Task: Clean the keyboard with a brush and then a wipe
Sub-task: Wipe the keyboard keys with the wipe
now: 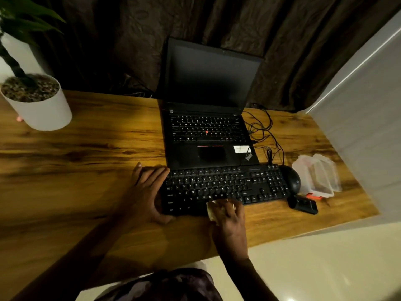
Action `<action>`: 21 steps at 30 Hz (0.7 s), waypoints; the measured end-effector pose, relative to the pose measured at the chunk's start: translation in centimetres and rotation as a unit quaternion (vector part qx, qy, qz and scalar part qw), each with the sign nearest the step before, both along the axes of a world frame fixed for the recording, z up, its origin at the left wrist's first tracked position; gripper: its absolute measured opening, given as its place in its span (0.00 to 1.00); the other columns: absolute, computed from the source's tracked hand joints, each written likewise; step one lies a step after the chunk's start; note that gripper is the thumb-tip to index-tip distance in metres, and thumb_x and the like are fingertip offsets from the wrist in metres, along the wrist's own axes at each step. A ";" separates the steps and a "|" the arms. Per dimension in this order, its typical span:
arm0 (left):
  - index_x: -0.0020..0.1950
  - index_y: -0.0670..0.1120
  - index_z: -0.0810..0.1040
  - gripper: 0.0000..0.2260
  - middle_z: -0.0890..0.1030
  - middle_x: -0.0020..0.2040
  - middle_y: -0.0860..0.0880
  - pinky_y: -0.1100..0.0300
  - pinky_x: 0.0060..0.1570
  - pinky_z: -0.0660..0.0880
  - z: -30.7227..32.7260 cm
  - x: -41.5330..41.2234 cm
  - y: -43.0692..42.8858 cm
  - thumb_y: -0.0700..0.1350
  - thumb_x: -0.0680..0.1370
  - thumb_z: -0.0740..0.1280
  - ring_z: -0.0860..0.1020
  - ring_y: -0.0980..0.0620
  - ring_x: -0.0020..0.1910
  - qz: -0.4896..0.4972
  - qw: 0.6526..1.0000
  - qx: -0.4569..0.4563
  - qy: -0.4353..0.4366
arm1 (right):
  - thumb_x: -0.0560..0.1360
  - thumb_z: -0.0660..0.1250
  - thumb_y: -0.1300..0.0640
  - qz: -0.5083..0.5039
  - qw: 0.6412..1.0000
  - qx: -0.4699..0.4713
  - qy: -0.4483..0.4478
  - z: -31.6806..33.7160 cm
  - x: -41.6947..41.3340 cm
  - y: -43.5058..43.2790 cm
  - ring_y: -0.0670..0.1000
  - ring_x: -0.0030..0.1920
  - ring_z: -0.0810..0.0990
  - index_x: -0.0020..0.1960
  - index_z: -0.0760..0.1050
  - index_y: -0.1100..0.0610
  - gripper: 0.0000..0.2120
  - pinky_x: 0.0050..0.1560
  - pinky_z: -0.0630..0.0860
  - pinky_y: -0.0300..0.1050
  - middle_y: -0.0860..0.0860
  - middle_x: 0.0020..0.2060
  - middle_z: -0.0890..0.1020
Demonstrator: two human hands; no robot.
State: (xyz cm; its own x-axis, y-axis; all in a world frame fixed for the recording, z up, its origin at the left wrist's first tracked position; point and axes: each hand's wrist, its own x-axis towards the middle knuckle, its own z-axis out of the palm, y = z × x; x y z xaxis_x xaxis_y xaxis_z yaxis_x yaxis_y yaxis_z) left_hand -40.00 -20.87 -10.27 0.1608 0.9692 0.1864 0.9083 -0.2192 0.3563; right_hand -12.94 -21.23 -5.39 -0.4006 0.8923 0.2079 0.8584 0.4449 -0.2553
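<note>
Desk, wood-grain top, fills the middle band of the frame from left to right. Curtain, dark and creased, hangs across the top behind it. ThinkPad laptop, black, lid open and screen dark, stands at centre. Potted plant, in a white round pot with pebbles on the soil, is at upper left on the desk. Keyboard, black, full-size, lies just below the laptop, its far edge against the laptop's front. Left hand grasps the keyboard's left end, fingers reaching to the far corner, thumb hooked round the near edge. Right hand, at lower centre, has its fingers curled over the wipe, pressing it onto the bottom key row. Plastic container, clear, lies at right, beside the mouse. Mouse, black, touches the keyboard's right end. Cables, thin and black, loop to the right of the laptop. Small black object, type unclear, lies below the mouse. Wipe, pale, shows at the left edge of the right hand.
</note>
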 end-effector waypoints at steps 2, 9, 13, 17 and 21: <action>0.78 0.43 0.62 0.58 0.65 0.77 0.46 0.33 0.74 0.47 0.0 0.3 -0.2 0.78 0.59 0.66 0.61 0.43 0.76 -0.005 1.000 0.016 0.000 | 0.61 0.72 0.69 0.011 1.000 -0.009 0.011 -0.1 -0.1 -0.2 0.61 0.62 0.71 0.62 0.74 0.51 0.32 0.48 0.80 0.57 0.54 0.59 0.78; 0.75 0.53 0.69 0.34 0.60 0.80 0.47 0.32 0.73 0.51 0.0 5.5 -2.4 0.60 0.70 0.68 0.55 0.44 0.79 -0.073 0.993 0.083 0.029 | 0.65 0.71 0.64 0.010 1.000 -0.015 0.022 0.0 2.3 0.3 0.60 0.60 0.72 0.60 0.78 0.50 0.24 0.46 0.78 0.55 0.52 0.59 0.78; 0.72 0.55 0.73 0.28 0.65 0.78 0.46 0.30 0.71 0.55 -0.1 8.9 -1.9 0.61 0.73 0.64 0.60 0.42 0.78 -0.096 0.985 0.097 0.106 | 0.69 0.58 0.60 0.014 0.999 0.011 0.038 -0.1 3.9 1.0 0.60 0.58 0.72 0.58 0.78 0.53 0.21 0.43 0.78 0.55 0.53 0.59 0.78; 0.66 0.54 0.80 0.19 0.69 0.75 0.46 0.31 0.72 0.55 -0.7 10.5 -1.2 0.58 0.76 0.67 0.64 0.43 0.76 -0.089 0.984 0.114 0.107 | 0.70 0.61 0.57 0.058 0.997 0.036 0.022 -0.3 3.7 1.0 0.59 0.60 0.70 0.57 0.81 0.56 0.18 0.49 0.78 0.53 0.53 0.58 0.79; 0.65 0.51 0.81 0.17 0.71 0.74 0.45 0.34 0.71 0.61 -1.3 10.7 -1.2 0.53 0.78 0.63 0.68 0.42 0.74 -0.086 0.981 0.140 0.099 | 0.70 0.64 0.57 0.058 0.998 0.033 -0.002 -0.7 6.6 2.4 0.59 0.62 0.70 0.59 0.80 0.53 0.18 0.52 0.78 0.53 0.53 0.61 0.78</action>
State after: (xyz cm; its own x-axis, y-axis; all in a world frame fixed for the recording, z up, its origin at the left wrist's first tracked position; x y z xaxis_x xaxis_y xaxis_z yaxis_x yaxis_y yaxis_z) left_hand -29.32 -22.12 -11.57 0.3769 0.8401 0.3901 0.8949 -0.4389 0.0805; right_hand -6.32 -18.85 -6.06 -0.5009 0.8250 0.2618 0.8018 0.5562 -0.2185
